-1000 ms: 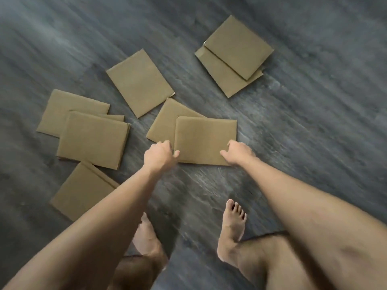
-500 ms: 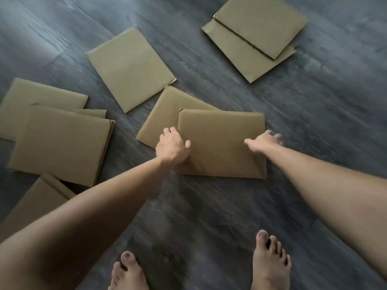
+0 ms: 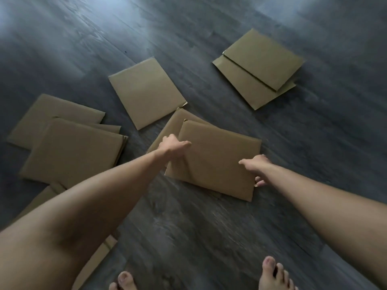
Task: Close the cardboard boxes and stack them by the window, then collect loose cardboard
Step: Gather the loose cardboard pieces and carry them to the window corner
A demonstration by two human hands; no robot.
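Several flat brown cardboard pieces lie scattered on the dark wood floor. The nearest cardboard sheet (image 3: 215, 160) lies in the middle, partly over another piece (image 3: 171, 126). My left hand (image 3: 172, 146) grips its left edge, thumb on top. My right hand (image 3: 256, 167) holds its right edge, thumb on top and fingers curled under it. The sheet's near side looks slightly raised off the floor.
A single piece (image 3: 146, 92) lies just behind. An overlapping pair (image 3: 259, 68) sits at the back right, and a pile (image 3: 71, 147) lies at the left with more cardboard (image 3: 96, 258) under my left arm. My bare feet (image 3: 274, 273) stand at the bottom edge.
Both hands went from reaching at the sheet's near corners to gripping its left and right edges. The view pulled back and the sheet has tilted a little.
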